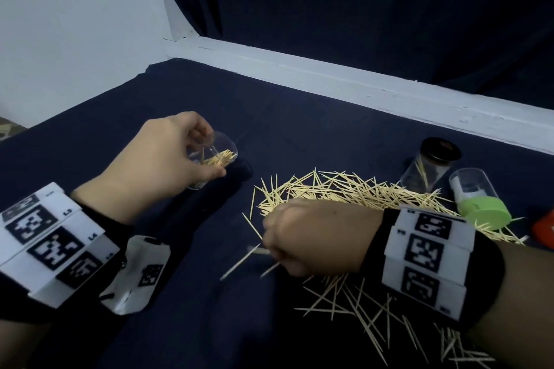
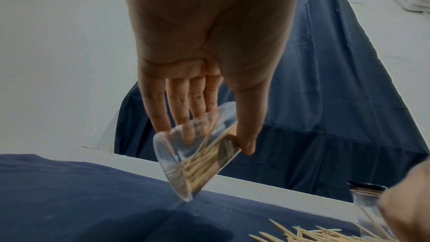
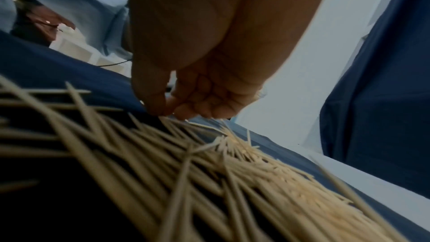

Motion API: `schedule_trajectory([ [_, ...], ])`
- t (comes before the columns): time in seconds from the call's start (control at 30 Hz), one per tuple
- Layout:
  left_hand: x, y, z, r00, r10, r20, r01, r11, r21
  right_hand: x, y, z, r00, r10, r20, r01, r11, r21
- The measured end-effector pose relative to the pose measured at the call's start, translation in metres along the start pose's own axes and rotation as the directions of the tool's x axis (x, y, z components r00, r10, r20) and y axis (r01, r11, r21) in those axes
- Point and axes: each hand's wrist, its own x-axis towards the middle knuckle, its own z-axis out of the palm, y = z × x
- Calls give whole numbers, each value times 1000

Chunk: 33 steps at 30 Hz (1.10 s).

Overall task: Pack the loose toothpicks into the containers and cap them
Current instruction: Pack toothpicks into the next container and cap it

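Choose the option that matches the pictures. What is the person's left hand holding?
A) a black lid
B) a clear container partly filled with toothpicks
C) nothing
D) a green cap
B: the left hand grips a tilted clear container with toothpicks inside, while the green cap sits on another container by the pile.

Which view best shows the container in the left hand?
Left wrist: the clear container fills the centre, tilted, toothpicks inside. The head view shows it smaller, partly behind the left hand. Right wrist misses it.
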Motion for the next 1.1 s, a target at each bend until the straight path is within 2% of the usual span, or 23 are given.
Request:
schedule_trajectory([
  [0.07, 0, 0, 0, 1000, -1, 0, 1, 1000, 5, 5, 8, -1, 995, 98, -23, -98, 995, -5],
  [0.13, 1, 0, 0, 1000, -3, -2, 3, 1000, 2, 8, 22, -8, 971, 236, -38, -227, 961, 155],
  [0.2, 0, 0, -1, 1000, -4, -6, 4, 1000, -1, 9, 40, -16, 934, 350, -72, -306, 888, 344],
  [0.27, 0, 0, -1, 1000, -3, -8, 3, 1000, 2, 8, 60, -22, 897, 437, -74, -384, 849, 364],
  [0.3, 0, 0, -1, 1000, -4, -7, 4, 1000, 3, 9, 67, -22, 887, 462, -30, -427, 842, 330],
  [0.4, 0, 1, -1, 1000, -4, -5, 4, 1000, 7, 11, 76, -16, 870, 472, 142, -493, 845, 209],
  [0.47, 0, 2, -1, 1000, -2, -2, 2, 1000, 9, 13, 74, -11, 856, 485, 180, -514, 834, 201],
  [0.7, -1, 5, 0, 1000, -9, 18, 9, 1000, 14, 11, 52, -8, 847, 486, 216, -524, 833, 179],
  [0.83, -3, 8, 2, 999, -5, 45, 4, 1000, 24, 7, 42, -5, 852, 487, 195, -518, 840, 164],
  [1.1, -5, 21, 10, 979, -5, 202, -29, 987, 161, -9, 36, -4, 871, 482, 95, -487, 872, 46],
])
